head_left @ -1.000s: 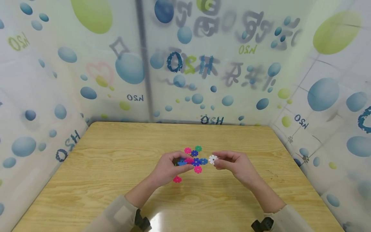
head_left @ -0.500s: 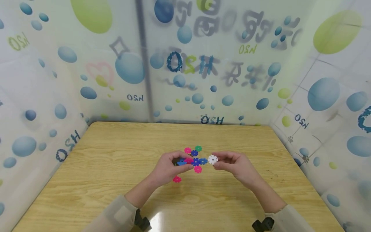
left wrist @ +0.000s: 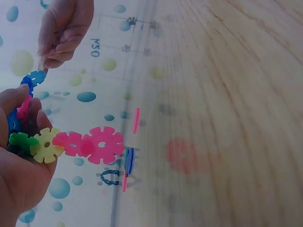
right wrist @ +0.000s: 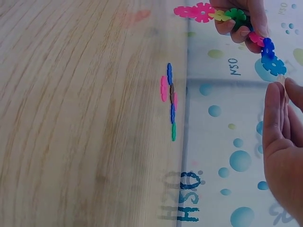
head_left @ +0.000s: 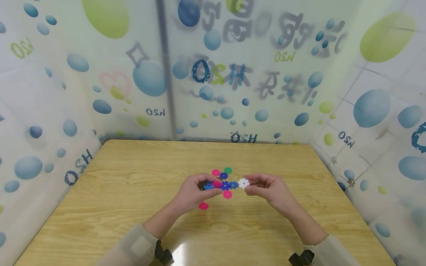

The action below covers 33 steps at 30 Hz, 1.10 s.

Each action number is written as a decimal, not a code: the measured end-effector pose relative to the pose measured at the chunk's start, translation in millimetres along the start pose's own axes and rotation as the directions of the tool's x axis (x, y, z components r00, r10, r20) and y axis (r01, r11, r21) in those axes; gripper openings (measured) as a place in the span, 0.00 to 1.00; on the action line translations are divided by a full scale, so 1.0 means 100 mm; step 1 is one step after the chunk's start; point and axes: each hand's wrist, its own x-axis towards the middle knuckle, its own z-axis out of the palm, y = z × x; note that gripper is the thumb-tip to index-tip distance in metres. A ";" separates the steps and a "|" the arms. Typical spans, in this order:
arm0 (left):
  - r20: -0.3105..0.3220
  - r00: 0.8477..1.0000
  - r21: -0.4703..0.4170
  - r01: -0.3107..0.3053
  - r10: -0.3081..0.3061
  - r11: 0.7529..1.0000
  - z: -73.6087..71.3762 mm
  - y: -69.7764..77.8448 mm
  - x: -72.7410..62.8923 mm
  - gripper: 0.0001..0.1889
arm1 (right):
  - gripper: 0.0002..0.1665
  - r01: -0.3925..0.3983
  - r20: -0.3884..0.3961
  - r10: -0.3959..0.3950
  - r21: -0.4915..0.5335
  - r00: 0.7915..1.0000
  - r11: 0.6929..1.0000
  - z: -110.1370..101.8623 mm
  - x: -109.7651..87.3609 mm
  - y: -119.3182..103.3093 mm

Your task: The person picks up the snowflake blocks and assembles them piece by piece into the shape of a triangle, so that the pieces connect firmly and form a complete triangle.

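Observation:
My left hand [head_left: 191, 194] grips a chain of interlocking snowflake discs above the table. From the fingers toward the right run a pink disc [head_left: 216, 184], a dark blue disc [head_left: 225, 185] and a lighter blue disc [head_left: 233, 185]. A green disc [left wrist: 21, 140], a yellow disc [left wrist: 47, 155] and pink discs [left wrist: 109, 153] stick out at the other end in the left wrist view. Between thumb and fingertips, my right hand [head_left: 276, 190] pinches a white snowflake disc [head_left: 244, 183], its edge right at the light blue disc. Part of the chain is hidden inside the left palm.
Several loose discs lie on the wooden table [head_left: 149, 159] beyond and beneath the chain, among them a green disc [head_left: 227, 170], a blue disc [head_left: 223, 176] and a pink disc [head_left: 227, 194]. Patterned curtains [head_left: 206, 122] enclose the table at the back and sides.
The white disc in my right hand has shifted slightly left, closer to the light blue end of the chain. My left hand and the chain have stayed nearly still.

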 end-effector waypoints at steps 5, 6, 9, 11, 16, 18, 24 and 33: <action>-0.004 1.000 0.000 0.001 -0.001 1.000 0.00 0.00 0.00 0.13 | 0.27 -0.010 -0.004 0.010 0.001 1.000 1.000 0.00 0.01 0.02; -0.004 1.000 0.000 0.003 -0.003 1.000 0.00 0.00 0.00 0.13 | 0.27 -0.012 -0.004 0.012 0.003 1.000 1.000 0.01 0.01 0.02; -0.005 1.000 -0.004 0.008 -0.008 1.000 0.00 0.00 0.00 0.13 | 0.27 -0.016 -0.001 0.016 0.007 1.000 1.000 0.01 0.01 0.02; -0.004 1.000 -0.005 0.006 -0.006 1.000 -0.01 0.00 0.00 0.13 | 0.27 -0.019 0.001 0.019 0.010 1.000 1.000 0.01 0.01 0.02; -0.001 1.000 0.002 -0.011 0.011 1.000 -0.01 -0.01 0.01 0.13 | 0.27 -0.020 0.008 0.020 0.015 1.000 1.000 0.01 0.01 0.01; -0.001 1.000 -0.001 -0.015 0.015 1.000 -0.01 -0.02 0.01 0.13 | 0.27 -0.018 0.011 0.018 0.017 1.000 1.000 0.02 0.01 0.00; -0.001 1.000 -0.015 -0.010 0.010 1.000 -0.01 -0.01 0.00 0.13 | 0.26 -0.008 0.019 0.007 0.026 1.000 1.000 0.04 0.02 0.01; 0.000 1.000 -0.013 0.003 -0.003 1.000 0.00 0.02 -0.01 0.13 | 0.26 -0.008 0.011 0.008 0.034 1.000 0.999 0.06 0.02 0.04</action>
